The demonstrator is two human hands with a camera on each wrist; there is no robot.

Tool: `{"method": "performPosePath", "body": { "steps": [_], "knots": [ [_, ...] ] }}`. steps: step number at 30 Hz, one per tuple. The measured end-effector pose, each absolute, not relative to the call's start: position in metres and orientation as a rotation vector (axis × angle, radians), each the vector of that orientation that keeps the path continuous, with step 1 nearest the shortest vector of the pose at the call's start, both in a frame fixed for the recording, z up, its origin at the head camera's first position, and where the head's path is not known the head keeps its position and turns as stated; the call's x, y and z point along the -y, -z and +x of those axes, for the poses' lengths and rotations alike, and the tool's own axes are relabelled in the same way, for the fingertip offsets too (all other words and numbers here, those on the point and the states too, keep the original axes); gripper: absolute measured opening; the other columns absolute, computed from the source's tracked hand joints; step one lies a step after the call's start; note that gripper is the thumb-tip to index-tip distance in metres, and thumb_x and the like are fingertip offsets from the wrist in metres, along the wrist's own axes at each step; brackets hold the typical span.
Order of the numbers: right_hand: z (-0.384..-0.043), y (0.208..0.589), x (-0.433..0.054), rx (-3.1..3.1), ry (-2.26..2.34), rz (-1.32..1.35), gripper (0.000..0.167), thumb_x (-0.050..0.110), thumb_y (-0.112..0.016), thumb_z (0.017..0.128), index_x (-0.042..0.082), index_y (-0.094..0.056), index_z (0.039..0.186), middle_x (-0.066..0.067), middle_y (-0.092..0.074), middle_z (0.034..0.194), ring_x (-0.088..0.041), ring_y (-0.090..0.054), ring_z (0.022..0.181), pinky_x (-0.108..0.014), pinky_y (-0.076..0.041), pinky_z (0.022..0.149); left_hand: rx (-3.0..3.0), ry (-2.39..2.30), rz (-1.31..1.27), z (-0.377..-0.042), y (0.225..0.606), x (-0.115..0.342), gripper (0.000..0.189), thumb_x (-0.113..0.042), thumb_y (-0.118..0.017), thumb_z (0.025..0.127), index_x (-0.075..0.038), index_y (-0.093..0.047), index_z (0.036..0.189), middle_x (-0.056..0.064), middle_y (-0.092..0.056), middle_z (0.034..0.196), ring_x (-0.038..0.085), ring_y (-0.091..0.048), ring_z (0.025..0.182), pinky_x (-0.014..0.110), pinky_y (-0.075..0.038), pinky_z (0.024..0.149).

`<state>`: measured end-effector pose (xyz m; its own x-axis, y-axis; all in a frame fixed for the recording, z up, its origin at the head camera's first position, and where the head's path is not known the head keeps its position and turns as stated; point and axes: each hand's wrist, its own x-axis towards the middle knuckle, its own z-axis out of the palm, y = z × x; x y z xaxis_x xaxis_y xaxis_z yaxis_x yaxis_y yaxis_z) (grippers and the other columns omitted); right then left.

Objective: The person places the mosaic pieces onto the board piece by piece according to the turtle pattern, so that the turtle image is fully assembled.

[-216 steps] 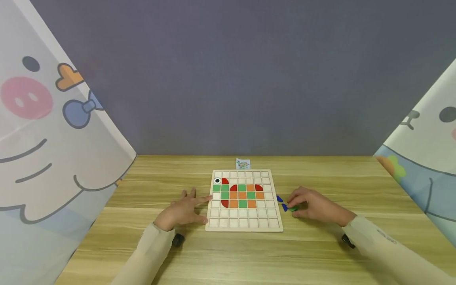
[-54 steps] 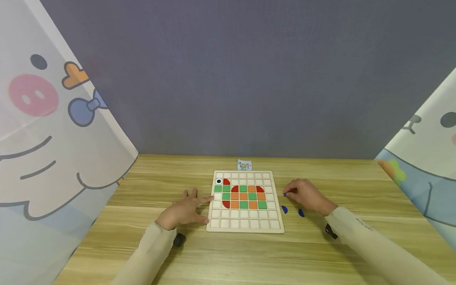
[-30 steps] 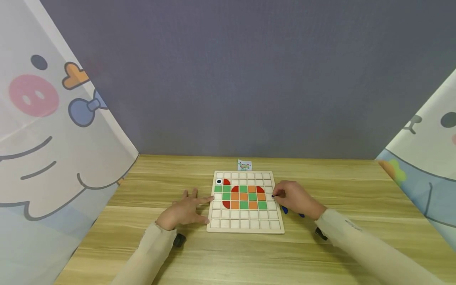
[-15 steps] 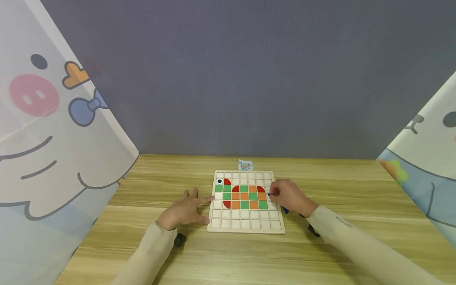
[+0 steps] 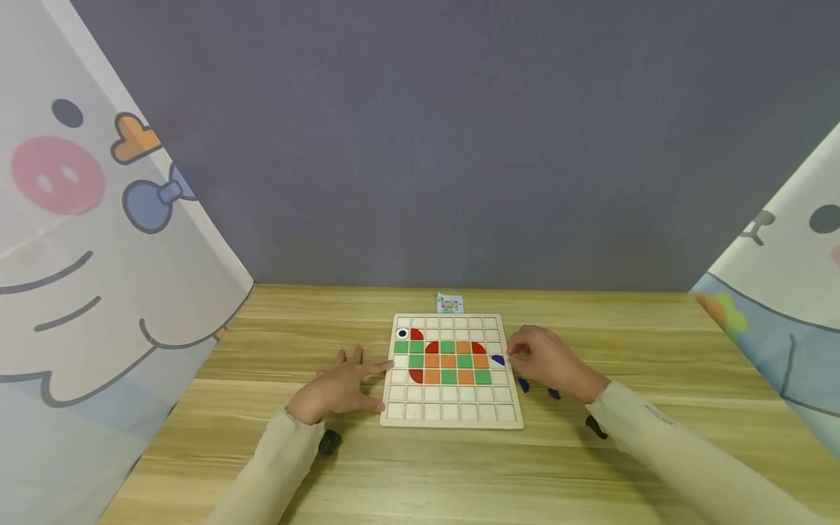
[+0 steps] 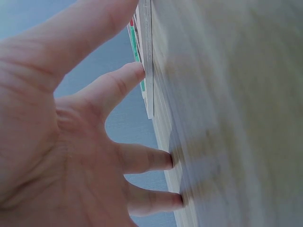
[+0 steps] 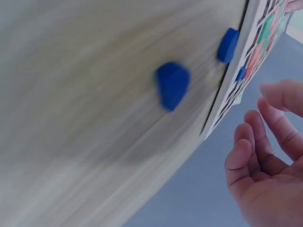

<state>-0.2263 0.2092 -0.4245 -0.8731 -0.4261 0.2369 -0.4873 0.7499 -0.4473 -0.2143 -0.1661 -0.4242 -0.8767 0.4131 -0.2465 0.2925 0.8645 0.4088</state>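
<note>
A pale wooden grid board (image 5: pixel 451 424) lies on the table, with red, green and orange tiles and a black-and-white eye tile (image 5: pixel 402 333) in its cells. At its right side, one blue rounded piece (image 5: pixel 498 360) lies beside an orange tile, apparently at a slant. My right hand (image 5: pixel 551 364) hovers just right of that piece; in the right wrist view its thumb and fingers are apart, with nothing between them. My left hand (image 5: pixel 337 390) has its fingers spread, index finger and thumb touching the board's left edge; two other fingertips (image 6: pixel 163 160) rest on the table.
Two more blue pieces, one (image 5: pixel 523 385) close to the board's right edge and the other (image 5: pixel 554 394) further right, lie on the wooden table (image 5: pixel 420 474). A small printed card (image 5: pixel 450 303) lies behind the board. A grey panel (image 5: pixel 459 146) stands at the back.
A green tile has joined the lower tile row. My right hand has carried a blue piece from the table onto the board, let it go and drawn back slightly right. The left hand stays put.
</note>
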Motion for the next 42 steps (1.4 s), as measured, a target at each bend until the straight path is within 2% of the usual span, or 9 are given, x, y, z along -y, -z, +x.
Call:
{"method": "performPosePath", "body": {
  "steps": [7, 15, 24, 29, 35, 38, 42],
  "knots": [
    [-0.215, 0.43, -0.225, 2.869, -0.747, 0.779, 0.013, 0.005, -0.076, 0.078, 0.015, -0.07, 0.084, 0.01, -0.058, 0.081, -0.008, -0.055, 0.075, -0.027, -0.049, 0.066, -2.715, -0.512, 0.534, -0.214, 0.424, 0.167, 0.073, -0.042, -0.078, 0.075, -0.033, -0.047, 0.141, 0.034, -0.015, 0.148, 0.06, -0.007, 0.13, 0.083, -0.012, 0.082],
    [-0.204, 0.439, -0.229, 2.898, -0.778, 0.826, 0.018, 0.014, -0.081, 0.075, 0.021, -0.069, 0.087, 0.011, -0.059, 0.085, -0.007, -0.055, 0.08, -0.027, -0.05, 0.071, -2.719, -0.5, 0.543, -0.214, 0.424, 0.167, 0.073, -0.043, -0.077, 0.075, -0.033, -0.047, 0.14, 0.034, -0.015, 0.148, 0.061, -0.008, 0.13, 0.083, -0.013, 0.081],
    [-0.201, 0.444, -0.235, 2.914, -0.823, 0.872, 0.02, 0.003, -0.077, 0.076, 0.018, -0.07, 0.088, 0.011, -0.059, 0.083, -0.005, -0.054, 0.077, -0.024, -0.049, 0.066, -2.712, -0.523, 0.535, -0.214, 0.424, 0.166, 0.074, -0.043, -0.078, 0.074, -0.033, -0.047, 0.14, 0.034, -0.015, 0.148, 0.06, -0.007, 0.13, 0.083, -0.012, 0.081],
    [-0.204, 0.445, -0.243, 2.922, -0.893, 0.951, 0.019, 0.016, -0.079, 0.076, 0.021, -0.074, 0.094, 0.013, -0.06, 0.088, -0.007, -0.054, 0.082, -0.027, -0.049, 0.071, -2.715, -0.511, 0.532, -0.214, 0.425, 0.166, 0.074, -0.043, -0.078, 0.074, -0.033, -0.047, 0.14, 0.034, -0.016, 0.148, 0.06, -0.007, 0.13, 0.083, -0.012, 0.081],
    [-0.208, 0.446, -0.252, 2.934, -0.932, 1.044, 0.034, 0.032, -0.079, 0.073, 0.017, -0.075, 0.103, 0.014, -0.058, 0.095, -0.008, -0.053, 0.086, -0.027, -0.049, 0.074, -2.714, -0.496, 0.529, -0.215, 0.425, 0.167, 0.075, -0.044, -0.078, 0.074, -0.033, -0.046, 0.141, 0.033, -0.015, 0.148, 0.06, -0.007, 0.131, 0.083, -0.013, 0.082],
    [-0.209, 0.444, -0.252, 2.937, -0.922, 1.05, 0.033, 0.033, -0.079, 0.073, 0.017, -0.075, 0.102, 0.013, -0.059, 0.094, -0.008, -0.053, 0.086, -0.028, -0.049, 0.075, -2.716, -0.489, 0.527, -0.215, 0.425, 0.167, 0.075, -0.044, -0.078, 0.074, -0.034, -0.045, 0.141, 0.033, -0.015, 0.149, 0.059, -0.007, 0.131, 0.083, -0.013, 0.082],
    [-0.209, 0.443, -0.248, 2.936, -0.898, 1.005, 0.024, 0.03, -0.079, 0.074, 0.02, -0.077, 0.096, 0.015, -0.059, 0.089, -0.007, -0.052, 0.083, -0.028, -0.048, 0.074, -2.719, -0.487, 0.535, -0.214, 0.425, 0.168, 0.075, -0.044, -0.077, 0.074, -0.034, -0.046, 0.141, 0.033, -0.016, 0.148, 0.06, -0.008, 0.131, 0.083, -0.013, 0.082]
  ]
}}
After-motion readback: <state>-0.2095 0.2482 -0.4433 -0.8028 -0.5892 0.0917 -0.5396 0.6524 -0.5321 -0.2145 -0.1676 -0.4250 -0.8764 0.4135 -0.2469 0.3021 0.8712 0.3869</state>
